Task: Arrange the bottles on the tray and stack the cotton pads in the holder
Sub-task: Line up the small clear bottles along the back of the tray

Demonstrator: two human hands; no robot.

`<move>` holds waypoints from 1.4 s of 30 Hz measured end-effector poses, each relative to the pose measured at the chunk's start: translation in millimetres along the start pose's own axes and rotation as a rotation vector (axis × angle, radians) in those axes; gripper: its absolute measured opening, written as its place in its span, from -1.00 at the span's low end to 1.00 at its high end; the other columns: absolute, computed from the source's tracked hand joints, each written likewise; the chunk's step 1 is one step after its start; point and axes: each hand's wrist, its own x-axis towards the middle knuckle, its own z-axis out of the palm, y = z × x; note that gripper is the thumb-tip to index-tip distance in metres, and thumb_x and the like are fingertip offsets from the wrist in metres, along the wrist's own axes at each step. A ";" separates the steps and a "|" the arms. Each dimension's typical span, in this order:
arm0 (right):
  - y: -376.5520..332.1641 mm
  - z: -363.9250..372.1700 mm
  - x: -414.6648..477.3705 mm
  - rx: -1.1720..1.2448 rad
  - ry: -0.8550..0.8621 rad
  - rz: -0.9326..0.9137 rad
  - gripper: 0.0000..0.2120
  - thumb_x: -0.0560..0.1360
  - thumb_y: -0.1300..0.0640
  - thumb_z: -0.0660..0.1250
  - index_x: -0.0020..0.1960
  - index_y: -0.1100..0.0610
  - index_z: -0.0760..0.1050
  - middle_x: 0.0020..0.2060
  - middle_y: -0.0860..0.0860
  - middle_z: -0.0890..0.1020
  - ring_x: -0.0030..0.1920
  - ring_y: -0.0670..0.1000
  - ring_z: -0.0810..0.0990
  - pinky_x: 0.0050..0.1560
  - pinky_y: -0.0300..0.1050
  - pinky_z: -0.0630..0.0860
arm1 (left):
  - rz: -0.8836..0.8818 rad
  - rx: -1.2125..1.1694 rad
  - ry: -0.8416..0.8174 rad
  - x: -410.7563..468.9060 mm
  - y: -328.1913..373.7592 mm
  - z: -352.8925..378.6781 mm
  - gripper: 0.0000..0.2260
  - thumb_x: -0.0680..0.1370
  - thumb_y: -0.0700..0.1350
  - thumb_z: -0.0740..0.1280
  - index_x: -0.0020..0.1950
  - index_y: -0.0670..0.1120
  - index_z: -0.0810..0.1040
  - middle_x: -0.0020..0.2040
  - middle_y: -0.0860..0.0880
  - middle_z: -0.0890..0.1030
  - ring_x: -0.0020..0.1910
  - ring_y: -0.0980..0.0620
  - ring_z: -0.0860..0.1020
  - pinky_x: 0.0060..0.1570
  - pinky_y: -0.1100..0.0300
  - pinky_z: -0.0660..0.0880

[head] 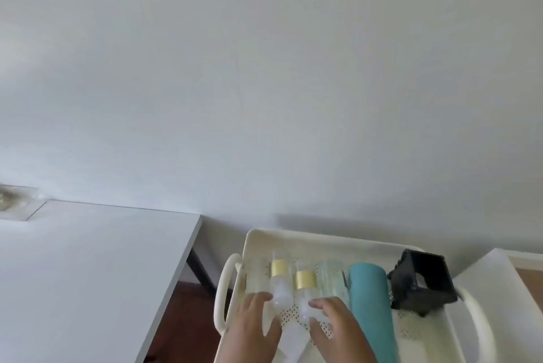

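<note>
A cream tray [332, 237] with looped handles fills the lower right of the head view. Two frosted clear bottles with gold collars sit in it side by side. My left hand [249, 324] grips the left bottle [280, 286] between fingers and thumb. My right hand [338, 330] grips the right bottle [305, 298] the same way. A teal bottle [371, 304] lies to their right, with a pale green patterned item [330, 279] between them. A black holder [420, 283] stands at the tray's far right. I cannot make out any cotton pads.
A white table [88, 268] stands to the left, with a gap of dark wood floor [182, 324] between it and the tray. A plain white wall rises behind. Part of a white unit [499, 268] shows at the right edge.
</note>
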 end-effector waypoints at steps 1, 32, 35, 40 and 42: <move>0.9 4.7 6.5 -0.058 0.021 -0.011 -0.75 0.56 0.07 0.29 0.24 -0.02 0.47 0.17 -0.16 0.48 0.18 -0.20 0.46 0.13 -0.33 0.43 | 0.044 0.014 -0.002 7.9 -7.2 -0.2 -0.68 0.55 0.05 0.30 0.29 0.09 0.40 0.22 0.26 0.39 0.19 0.24 0.41 0.10 0.47 0.29; 1.1 65.6 73.8 -0.516 0.000 -0.209 -0.44 0.31 0.24 0.52 0.30 0.11 0.51 0.36 0.18 0.49 0.33 0.25 0.50 0.13 0.07 0.60 | -0.056 0.183 0.032 33.0 -23.8 26.4 -0.45 0.51 -0.14 0.40 0.48 -0.17 0.35 0.49 -0.13 0.35 0.35 -0.12 0.46 0.15 0.05 0.55; -6.0 50.8 80.4 -0.398 0.009 -0.215 -0.54 0.43 0.28 0.31 0.33 0.11 0.46 0.41 0.10 0.41 0.43 0.15 0.38 0.13 -0.05 0.58 | -0.055 0.165 0.077 41.2 -12.4 17.0 -0.50 0.49 -0.20 0.43 0.41 -0.24 0.42 0.41 -0.16 0.45 0.28 -0.16 0.52 0.10 0.06 0.55; -16.4 25.8 104.5 -0.300 0.024 -0.247 -0.55 0.51 0.25 0.23 0.38 0.09 0.40 0.40 -0.03 0.38 0.41 -0.04 0.34 0.18 -0.18 0.48 | 0.011 0.281 0.095 72.5 3.9 -3.3 -0.64 0.51 -0.25 0.36 0.30 -0.21 0.47 0.27 -0.11 0.53 -0.01 -0.15 0.58 -0.01 -0.02 0.55; -18.3 17.3 114.7 -0.287 -0.024 -0.271 -0.56 0.53 0.21 0.25 0.40 0.07 0.37 0.40 -0.04 0.37 0.39 -0.03 0.35 0.18 -0.13 0.48 | 0.038 0.339 0.061 87.2 6.8 -12.8 -0.71 0.54 -0.21 0.29 0.26 -0.17 0.44 0.21 -0.06 0.51 -0.04 -0.10 0.56 -0.04 0.01 0.53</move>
